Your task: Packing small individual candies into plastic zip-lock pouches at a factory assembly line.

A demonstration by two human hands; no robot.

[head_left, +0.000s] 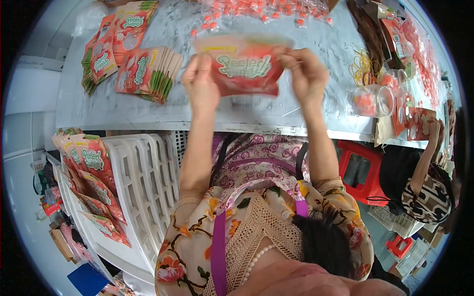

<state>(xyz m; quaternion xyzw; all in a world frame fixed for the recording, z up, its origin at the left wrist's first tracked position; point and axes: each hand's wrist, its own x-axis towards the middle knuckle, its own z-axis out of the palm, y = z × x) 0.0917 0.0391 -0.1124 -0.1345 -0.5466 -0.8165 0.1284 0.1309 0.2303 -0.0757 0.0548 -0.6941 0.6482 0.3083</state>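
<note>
Above the near part of the table, a red and pink snack pouch (247,81) is stretched between my two hands, its printed front up and its top edge smeared by motion. My left hand (201,84) pinches its left side. At its upper right corner, my right hand (308,74) grips with thumb and fingers. Whether the pouch has anything inside cannot be seen. Left of my left hand lies a fanned stack of flat pouches (143,74), with more pouch stacks (129,27) behind it. Small wrapped red candies (266,11) are spread along the far side.
On the right stand clear jars (366,101) of red pieces, beside yellow rubber bands (363,66). A co-worker's hand (433,127) touches a pouch (418,121) there. A white plastic crate (148,172) with upright pouches (94,160) stands at lower left, a red stool (358,172) at lower right.
</note>
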